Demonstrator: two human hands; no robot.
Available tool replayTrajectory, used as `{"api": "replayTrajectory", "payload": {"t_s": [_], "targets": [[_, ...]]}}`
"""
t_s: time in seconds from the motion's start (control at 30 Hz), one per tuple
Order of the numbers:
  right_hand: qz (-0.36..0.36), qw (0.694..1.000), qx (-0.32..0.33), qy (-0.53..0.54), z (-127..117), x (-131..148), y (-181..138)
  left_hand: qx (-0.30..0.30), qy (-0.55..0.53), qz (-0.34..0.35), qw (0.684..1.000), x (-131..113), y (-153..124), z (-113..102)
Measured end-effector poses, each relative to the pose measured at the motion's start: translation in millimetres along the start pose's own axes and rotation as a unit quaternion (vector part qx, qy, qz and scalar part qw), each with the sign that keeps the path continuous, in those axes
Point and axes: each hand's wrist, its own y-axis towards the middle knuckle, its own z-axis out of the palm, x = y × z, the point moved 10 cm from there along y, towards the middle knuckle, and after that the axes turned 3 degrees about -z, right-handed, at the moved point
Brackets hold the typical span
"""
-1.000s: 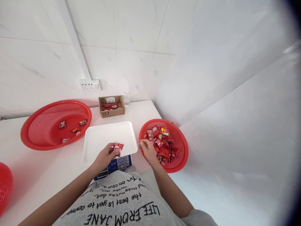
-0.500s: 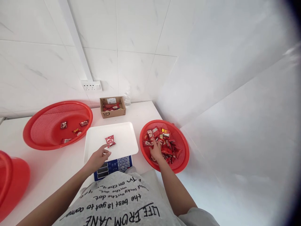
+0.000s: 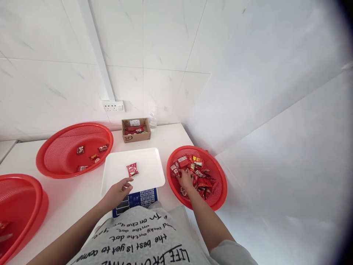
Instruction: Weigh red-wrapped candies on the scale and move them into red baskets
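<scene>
Over the near edge of the white weighing tray [image 3: 149,162], my left hand [image 3: 117,193] is held with loosely bent fingers apart and nothing in them. A small red-and-white snack packet [image 3: 132,169] lies on the tray just beyond its fingertips. My right hand [image 3: 185,179] reaches into the red mesh basket [image 3: 219,193] at the right. Its fingers are closed on a red snack packet [image 3: 175,169] at the basket's left side; the fingertips are partly hidden. Several other red packets [image 3: 204,182] are piled beside that hand.
Below the tray shows the scale's blue keypad [image 3: 146,197]. A red basket [image 3: 49,158] with several packets stands at the left, another red basket [image 3: 38,221] nearer. A cardboard box [image 3: 137,137] with packets sits near the wall, under a socket [image 3: 113,106].
My right hand has drawn in its fingers around a packet, which has shifted toward the basket's left side. My left hand has eased slightly back from the packet on the tray. The view has shifted a little.
</scene>
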Motion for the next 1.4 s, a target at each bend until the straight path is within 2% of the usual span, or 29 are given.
{"api": "replayTrajectory", "payload": {"t_s": [0.17, 0.33, 0.53, 0.67, 0.83, 0.97, 1.07, 1.17, 1.23, 1.3, 1.4], "targets": [[-0.023, 0.999, 0.033, 0.008, 4.0, -3.1, -15.3, 0.002, -0.002, 0.001, 1.0, -1.8, 0.0, 3.2], [-0.028, 0.995, 0.075, 0.062, 3.5, -10.7, -19.7, 0.013, -0.015, 0.007, 1.0, -5.6, 1.0, 7.6], [-0.038, 0.99, 0.103, 0.092, 20.5, 2.2, -15.1, 0.016, -0.02, 0.012, 1.0, -8.9, -0.1, 9.4], [-0.024, 0.995, 0.092, 0.041, 28.3, 6.2, -5.9, 0.018, -0.017, 0.003, 1.0, -13.3, -2.8, 9.9], [-0.03, 0.997, 0.07, -0.018, 21.5, 7.2, -2.3, 0.014, -0.02, -0.004, 1.0, -14.8, -7.0, 7.0], [-0.021, 0.999, 0.048, -0.008, 8.8, 4.6, -1.4, 0.015, -0.006, 0.0, 1.0, -8.1, -5.2, 8.0], [-0.008, 0.999, 0.002, 0.04, -13.4, 7.4, -5.5, 0.016, 0.022, 0.004, 1.0, -3.2, -2.1, 10.8], [-0.018, 0.988, -0.076, 0.131, -44.1, 26.8, -19.5, -0.026, 0.09, 0.033, 0.995, -5.3, 0.3, 5.2], [-0.051, 0.975, -0.096, 0.194, -54.5, 53.3, -31.6, -0.069, 0.157, 0.084, 0.982, -13.9, 0.6, 0.0], [-0.104, 0.965, -0.048, 0.237, -46.9, 90.1, -42.2, -0.095, 0.22, 0.138, 0.961, -22.5, 1.3, 0.7], [-0.151, 0.957, 0.045, 0.244, -21.0, 137.4, -55.6, -0.102, 0.285, 0.186, 0.935, -27.4, 6.8, 10.5]]}}
